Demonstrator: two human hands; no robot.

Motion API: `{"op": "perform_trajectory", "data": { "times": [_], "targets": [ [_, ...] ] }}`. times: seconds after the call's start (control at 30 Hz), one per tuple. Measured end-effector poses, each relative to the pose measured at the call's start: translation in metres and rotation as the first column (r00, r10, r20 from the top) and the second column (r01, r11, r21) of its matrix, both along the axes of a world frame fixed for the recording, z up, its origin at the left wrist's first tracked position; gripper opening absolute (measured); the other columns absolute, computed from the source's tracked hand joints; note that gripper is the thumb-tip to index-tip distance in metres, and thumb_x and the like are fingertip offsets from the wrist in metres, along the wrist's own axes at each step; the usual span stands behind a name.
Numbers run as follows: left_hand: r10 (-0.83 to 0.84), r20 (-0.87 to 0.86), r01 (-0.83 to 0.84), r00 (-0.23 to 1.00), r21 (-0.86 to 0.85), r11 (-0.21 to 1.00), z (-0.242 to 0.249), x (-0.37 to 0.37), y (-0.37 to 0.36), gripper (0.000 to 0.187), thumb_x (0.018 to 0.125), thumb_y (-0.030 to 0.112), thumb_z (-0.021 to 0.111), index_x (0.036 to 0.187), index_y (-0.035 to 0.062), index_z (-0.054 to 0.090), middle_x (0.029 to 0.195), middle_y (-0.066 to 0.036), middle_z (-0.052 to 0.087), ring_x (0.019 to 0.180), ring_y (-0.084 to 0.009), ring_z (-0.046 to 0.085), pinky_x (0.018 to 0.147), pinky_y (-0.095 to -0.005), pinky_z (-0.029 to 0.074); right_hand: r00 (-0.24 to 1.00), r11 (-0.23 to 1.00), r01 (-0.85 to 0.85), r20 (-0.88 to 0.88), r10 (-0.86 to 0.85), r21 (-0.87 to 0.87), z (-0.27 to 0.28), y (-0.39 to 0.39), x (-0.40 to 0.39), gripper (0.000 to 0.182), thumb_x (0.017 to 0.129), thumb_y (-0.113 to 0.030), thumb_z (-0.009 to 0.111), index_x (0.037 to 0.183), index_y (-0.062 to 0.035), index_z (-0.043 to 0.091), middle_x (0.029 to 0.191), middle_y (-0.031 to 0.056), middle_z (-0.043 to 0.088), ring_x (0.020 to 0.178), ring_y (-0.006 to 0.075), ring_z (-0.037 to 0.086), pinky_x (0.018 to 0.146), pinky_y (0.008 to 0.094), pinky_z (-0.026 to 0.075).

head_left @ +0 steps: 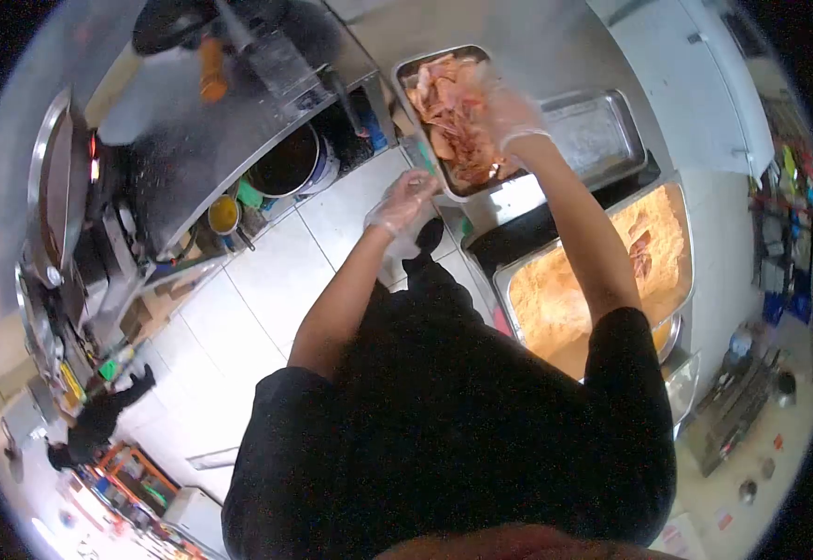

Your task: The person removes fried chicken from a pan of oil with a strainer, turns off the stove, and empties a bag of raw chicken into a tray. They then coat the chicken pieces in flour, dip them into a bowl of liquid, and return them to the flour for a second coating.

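Note:
My right hand [514,114], in a clear plastic glove, is over the right side of a metal tray [458,196] of raw meat pieces [451,107]. Motion smears its fingers, so their grip does not show. Beside the tray's near left edge is my left hand [403,203], also in a loose clear glove. Its fingers are curled in near the rim; whether they touch it or hold something I cannot make out. Under my right forearm lies a large tray [511,297] of orange-tan breading powder [551,294], with a reddish meat piece [642,254] on the powder.
A second metal tray [597,131] adjoins the meat tray on the right. To the left are a dark metal counter [192,140], a large pot [287,163] and a small yellow-filled container [224,215]. White floor tiles [257,252] show below. Another person [98,420] is far left.

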State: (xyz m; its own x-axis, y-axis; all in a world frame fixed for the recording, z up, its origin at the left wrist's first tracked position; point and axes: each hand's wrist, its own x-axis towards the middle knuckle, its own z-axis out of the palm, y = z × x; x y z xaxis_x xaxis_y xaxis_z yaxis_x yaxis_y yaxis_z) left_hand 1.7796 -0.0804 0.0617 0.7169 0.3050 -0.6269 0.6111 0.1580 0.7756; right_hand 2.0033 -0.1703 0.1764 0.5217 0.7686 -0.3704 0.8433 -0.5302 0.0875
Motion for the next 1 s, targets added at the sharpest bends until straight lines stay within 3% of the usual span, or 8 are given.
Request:
{"op": "perform_trajectory", "data": {
  "times": [0.13,0.2,0.27,0.33,0.4,0.67,0.93,1.0],
  "targets": [
    [0.272,0.391,-0.220,0.880,-0.172,0.960,-0.013,-0.097,0.031,0.071,0.094,0.054,0.059,0.152,0.0175,0.038,0.156,-0.010,0.037,0.140,-0.0246,0.039,0.108,-0.0498,0.039,0.997,0.976,-0.035,0.068,0.021,0.214,0.031,0.008,-0.034,0.039,0.096,-0.021,0.053,0.134,-0.0096,0.051,0.112,0.0192,0.067,0.105,0.0371,0.065,0.091,0.0429,0.052],
    [0.736,0.304,-0.339,0.605,-0.738,0.584,0.015,-0.160,0.036,0.082,0.092,0.055,0.059,0.157,0.0205,0.024,0.162,-0.011,0.027,0.144,-0.0329,0.032,0.114,-0.0558,0.029,0.832,0.602,0.462,-0.553,-0.040,0.651,0.062,0.024,-0.116,0.039,0.100,-0.027,0.050,0.135,-0.0084,0.052,0.119,0.0163,0.066,0.109,0.0309,0.065,0.091,0.0429,0.052],
    [0.792,0.324,-0.435,0.519,-0.697,0.570,0.030,-0.225,0.048,0.082,0.091,0.055,0.061,0.157,0.0219,0.025,0.163,-0.012,0.023,0.143,-0.0342,0.034,0.110,-0.0555,0.036,0.997,0.394,0.005,-0.035,0.069,0.919,0.041,0.049,-0.187,0.039,0.096,-0.032,0.059,0.127,-0.0071,0.057,0.113,0.0191,0.067,0.104,0.0370,0.064,0.095,0.0506,0.046],
    [0.759,0.374,-0.506,0.532,-0.579,0.640,0.046,-0.305,0.056,0.082,0.091,0.056,0.061,0.157,0.0236,0.024,0.162,-0.012,0.025,0.141,-0.0341,0.037,0.108,-0.0553,0.038,0.761,0.680,0.414,-0.640,0.106,0.605,0.041,0.068,-0.282,0.031,0.095,-0.028,0.062,0.115,-0.0047,0.061,0.111,0.0191,0.067,0.107,0.0360,0.061,0.098,0.0496,0.042],
    [0.710,0.382,-0.549,0.592,-0.453,0.702,0.066,-0.381,0.047,0.083,0.092,0.057,0.061,0.157,0.0253,0.022,0.161,-0.013,0.026,0.139,-0.0339,0.039,0.106,-0.0551,0.040,0.909,0.589,-0.009,-0.238,0.341,0.808,0.007,0.099,-0.381,0.024,0.092,-0.023,0.065,0.105,-0.0043,0.064,0.099,0.0159,0.068,0.100,0.0349,0.061,0.091,0.0471,0.045],
    [0.950,0.270,-0.801,-0.154,-0.597,0.040,0.049,-0.732,0.007,0.073,0.093,0.052,0.064,0.152,0.0324,0.027,0.141,-0.007,0.048,0.121,-0.0241,0.055,0.092,-0.0463,0.052,0.175,0.430,-0.475,-0.397,0.901,0.768,-0.022,0.138,-0.816,0.008,0.083,-0.015,0.069,0.081,-0.0083,0.073,0.084,0.0135,0.069,0.092,0.0391,0.065,0.078,0.0468,0.052],
    [0.726,0.234,-0.641,-0.647,-0.681,-0.353,0.053,-0.950,0.003,0.024,0.090,0.005,0.050,0.113,0.0124,0.054,0.107,-0.006,0.063,0.092,-0.0178,0.067,0.070,-0.0293,0.058,0.034,0.186,-0.393,-0.188,0.982,0.901,-0.053,0.198,-1.064,0.065,0.074,-0.010,0.079,0.133,-0.0094,0.053,0.117,0.0171,0.065,0.099,0.0332,0.067,0.089,0.0420,0.054],
    [0.731,0.312,-0.701,-0.607,-0.644,-0.307,0.048,-1.020,-0.004,0.022,0.091,0.012,0.053,0.112,0.0077,0.058,0.103,-0.007,0.065,0.089,-0.0203,0.068,0.072,-0.0311,0.057,-0.206,0.399,-0.524,-0.566,0.798,0.753,-0.045,0.215,-1.137,0.069,0.073,-0.010,0.082,0.135,-0.0096,0.050,0.117,0.0157,0.065,0.101,0.0285,0.066,0.090,0.0394,0.054]
  ]
}}
